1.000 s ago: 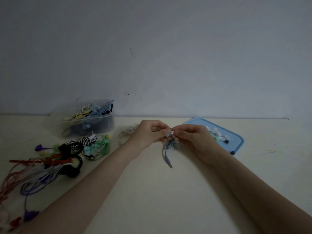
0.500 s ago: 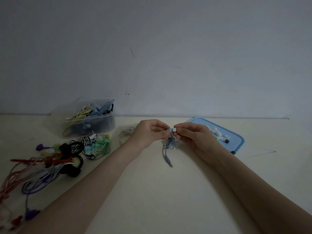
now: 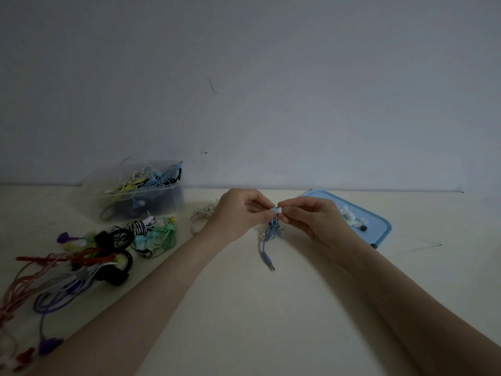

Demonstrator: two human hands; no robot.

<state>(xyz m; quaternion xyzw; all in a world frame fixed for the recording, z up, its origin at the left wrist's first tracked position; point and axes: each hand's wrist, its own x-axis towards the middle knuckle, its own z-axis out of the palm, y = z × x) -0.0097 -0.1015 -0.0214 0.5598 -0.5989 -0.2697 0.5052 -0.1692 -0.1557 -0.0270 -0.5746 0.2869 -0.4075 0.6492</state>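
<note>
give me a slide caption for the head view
Left hand and right hand pinch a blue earphone at its bud, cable hanging down to the table.

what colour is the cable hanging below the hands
Blue. The earphone cable ends in a silvery plug, and the head view shows it best.

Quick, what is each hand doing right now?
Left hand: closed, pinching the blue earphone.
Right hand: closed, pinching the white tip on its bud.

Home-type desk (image 3: 271, 321) w/ bare wall (image 3: 244, 90), earphone pile (image 3: 81, 264), plastic tub (image 3: 165, 204)
</note>
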